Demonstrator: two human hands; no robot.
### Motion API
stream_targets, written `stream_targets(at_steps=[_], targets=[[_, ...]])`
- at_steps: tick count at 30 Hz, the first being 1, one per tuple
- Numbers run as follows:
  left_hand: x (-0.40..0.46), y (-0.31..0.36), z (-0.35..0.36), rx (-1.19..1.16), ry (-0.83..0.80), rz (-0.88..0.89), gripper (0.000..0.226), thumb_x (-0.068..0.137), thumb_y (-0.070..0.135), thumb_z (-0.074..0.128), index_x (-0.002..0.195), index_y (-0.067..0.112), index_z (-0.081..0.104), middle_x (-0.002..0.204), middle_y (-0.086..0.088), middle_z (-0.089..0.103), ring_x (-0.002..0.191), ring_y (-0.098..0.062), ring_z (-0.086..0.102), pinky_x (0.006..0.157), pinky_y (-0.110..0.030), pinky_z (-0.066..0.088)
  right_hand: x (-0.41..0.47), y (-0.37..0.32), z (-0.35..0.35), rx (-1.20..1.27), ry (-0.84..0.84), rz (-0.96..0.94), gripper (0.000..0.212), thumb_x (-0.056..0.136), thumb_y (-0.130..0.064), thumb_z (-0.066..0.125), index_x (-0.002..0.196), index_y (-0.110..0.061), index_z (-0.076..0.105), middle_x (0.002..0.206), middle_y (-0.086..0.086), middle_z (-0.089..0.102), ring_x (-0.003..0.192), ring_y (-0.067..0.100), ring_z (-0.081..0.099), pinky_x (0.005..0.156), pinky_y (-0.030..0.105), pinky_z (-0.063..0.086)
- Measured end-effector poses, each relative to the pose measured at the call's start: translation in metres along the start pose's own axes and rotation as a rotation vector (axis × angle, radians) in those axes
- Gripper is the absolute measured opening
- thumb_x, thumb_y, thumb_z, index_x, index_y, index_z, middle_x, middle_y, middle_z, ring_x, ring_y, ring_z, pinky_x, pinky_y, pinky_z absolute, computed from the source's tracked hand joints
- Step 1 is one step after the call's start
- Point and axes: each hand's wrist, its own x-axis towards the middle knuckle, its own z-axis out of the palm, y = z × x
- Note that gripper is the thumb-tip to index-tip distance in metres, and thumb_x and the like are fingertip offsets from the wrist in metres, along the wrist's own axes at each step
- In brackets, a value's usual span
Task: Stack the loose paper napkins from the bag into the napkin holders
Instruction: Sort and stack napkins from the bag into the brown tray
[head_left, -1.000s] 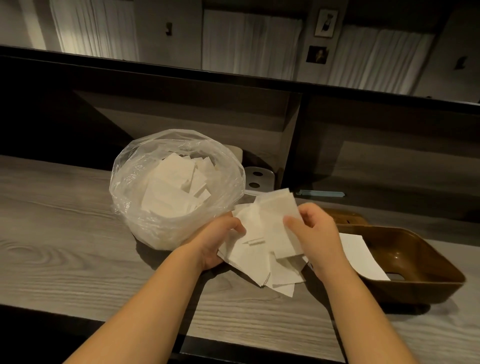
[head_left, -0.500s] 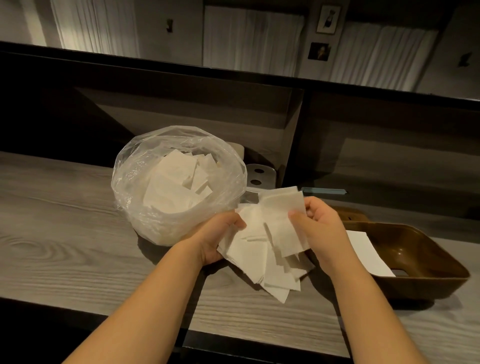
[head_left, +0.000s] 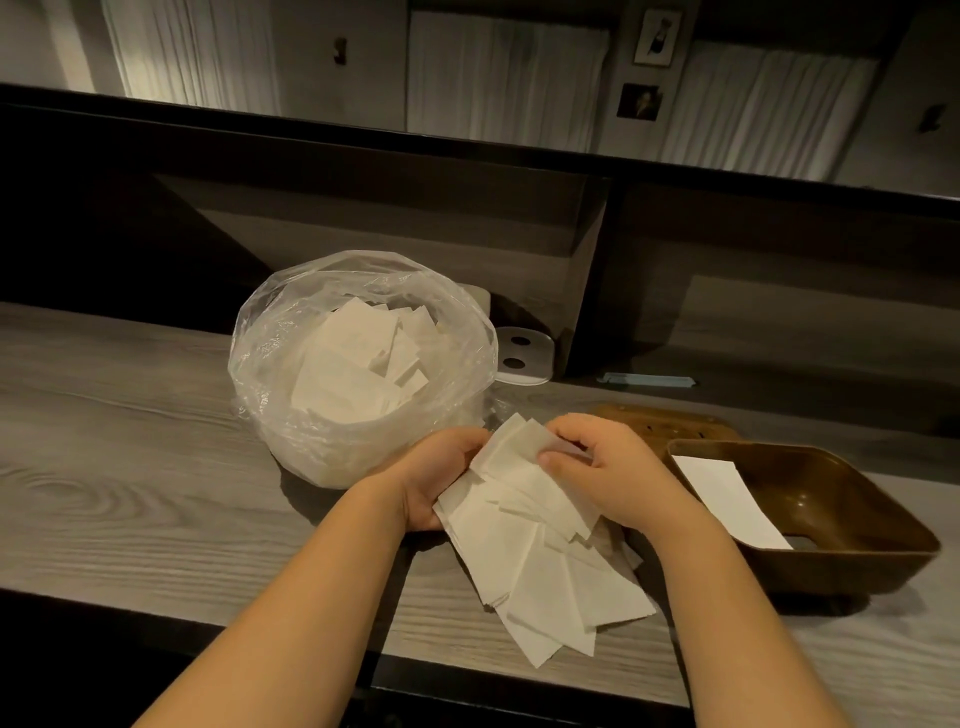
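Your left hand (head_left: 434, 483) and right hand (head_left: 605, 467) both grip the fanned napkins (head_left: 540, 540) over the counter (head_left: 130, 467), hiding their top edges. The fan now hangs lower than before, between bag (head_left: 358, 364) and brown holder (head_left: 831, 514).

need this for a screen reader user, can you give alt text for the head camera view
Two bare hands, left hand and right hand, hold a fanned bunch of white paper napkins over a grey wooden counter. A clear plastic bag of more napkins stands behind them; a brown napkin holder with one napkin inside sits at right.
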Motion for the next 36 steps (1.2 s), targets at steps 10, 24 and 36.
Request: stream_targets(at_steps=[10, 24, 36], targets=[[-0.002, -0.001, -0.001, 0.029, 0.027, -0.022, 0.024, 0.096, 0.024, 0.054, 0.104, 0.004, 0.066, 0.09, -0.012, 0.072, 0.074, -0.023, 0.071, 0.063, -0.031, 0.059, -0.016, -0.012, 0.007, -0.281, 0.001, -0.088, 0.044, 0.08, -0.06, 0.065, 0.118, -0.044, 0.053, 0.119, -0.025, 0.044, 0.112, 0.0, 0.042, 0.103, 0.032, 0.039], [0.002, 0.003, -0.004, -0.024, -0.03, 0.006, 0.06, 0.077, 0.06, 0.055, 0.105, 0.009, 0.069, 0.092, -0.01, 0.07, 0.079, -0.024, 0.067, 0.074, -0.034, 0.054, 0.004, -0.028, 0.01, -0.311, 0.113, 0.12, 0.007, 0.098, -0.019, 0.052, 0.1, -0.026, 0.053, 0.096, -0.006, 0.058, 0.086, 0.011, 0.059, 0.073, 0.026, 0.052], [0.006, -0.005, 0.012, 0.695, 0.386, 0.607, 0.021, 0.1, 0.018, 0.052, 0.113, 0.031, 0.063, 0.109, 0.013, 0.068, 0.103, -0.006, 0.064, 0.092, -0.027, 0.052, -0.009, -0.023, -0.007, 0.813, 0.442, 0.153, 0.019, 0.095, -0.029, 0.059, 0.113, -0.036, 0.056, 0.101, -0.011, 0.068, 0.083, 0.007, 0.071, 0.06, 0.024, 0.058]])
